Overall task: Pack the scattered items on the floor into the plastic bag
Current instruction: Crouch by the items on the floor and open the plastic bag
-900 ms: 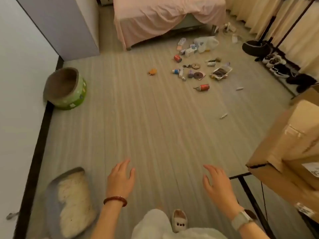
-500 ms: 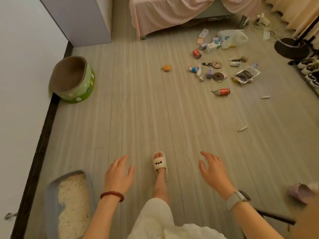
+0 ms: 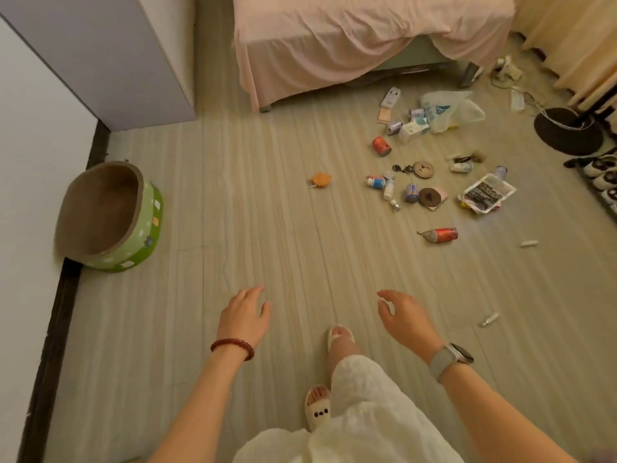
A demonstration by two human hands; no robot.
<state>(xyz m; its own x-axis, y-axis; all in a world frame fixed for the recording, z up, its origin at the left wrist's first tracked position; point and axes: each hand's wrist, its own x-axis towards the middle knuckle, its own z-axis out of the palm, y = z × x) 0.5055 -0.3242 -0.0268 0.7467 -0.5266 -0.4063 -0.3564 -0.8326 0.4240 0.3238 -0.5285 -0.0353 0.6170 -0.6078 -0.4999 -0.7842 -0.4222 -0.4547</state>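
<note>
A clear plastic bag (image 3: pixel 447 110) lies crumpled on the wood floor near the foot of the bed. Around it small items are scattered: a red can (image 3: pixel 381 146), a white box (image 3: pixel 413 130), small bottles (image 3: pixel 389 189), a red tube (image 3: pixel 440 234), a flat printed packet (image 3: pixel 486 196), a round brown disc (image 3: pixel 430 196) and an orange toy (image 3: pixel 321 180) off to the left. My left hand (image 3: pixel 245 315) and my right hand (image 3: pixel 405 317) hover low in front of me, fingers apart, holding nothing, far short of the items.
A pink-covered bed (image 3: pixel 350 38) stands at the back. A green round pet bed (image 3: pixel 110 217) leans against the left wall. A white cabinet (image 3: pixel 110 58) is at the back left. Shoes (image 3: pixel 604 177) and a black stand base (image 3: pixel 567 130) line the right edge. My slippered feet (image 3: pixel 319 407) are below.
I have walked forward: the scattered items and bed are closer, and the cardboard boxes and the litter tray have left the view. Both hands stay empty and apart.
</note>
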